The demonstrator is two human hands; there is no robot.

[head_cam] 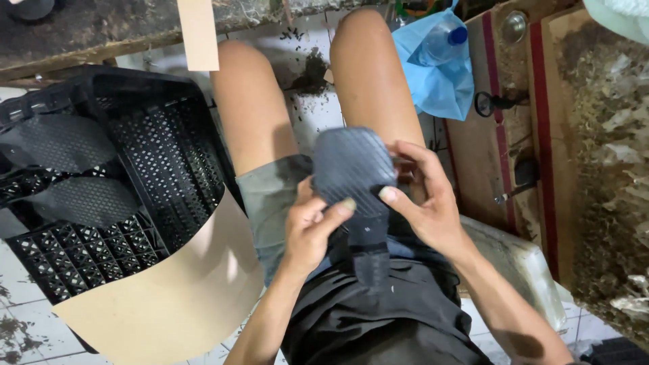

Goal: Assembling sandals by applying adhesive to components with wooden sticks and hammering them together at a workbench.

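Head view, I'm looking straight down at a seated person's lap, bare knees toward the top of the frame. Both hands are on a dark grey ribbed rubber sole piece [353,177] at frame centre, held over the lap just above the shorts. Left hand [312,230] sits at lower centre, fingers closed on the sole's lower left edge, thumb pressed flat on the ribbed face. Right hand [424,199] comes in from the right, thumb on the sole's right edge, fingers [414,162] curled round behind it (so both hands are clamped on the same piece). The sole's rounded end points up-frame between the thighs; its narrow end runs down toward the dark shorts [378,311]. Left half of the frame: a black perforated plastic crate [162,155] tipped on the tiled floor [13,297], with two more dark ribbed sole pieces [61,145] lying inside it at the far left. A tan sheet of board [176,297] lies under the crate's lower corner, touching the left thigh. Upper right: a blue plastic bag [439,81] with a clear bottle with a blue cap [447,39] on it, just beside the right knee. Right of that, a wooden board with red stripes [487,169] with scissors [490,103] on it. I can't make out the grey debris at the far right edge.
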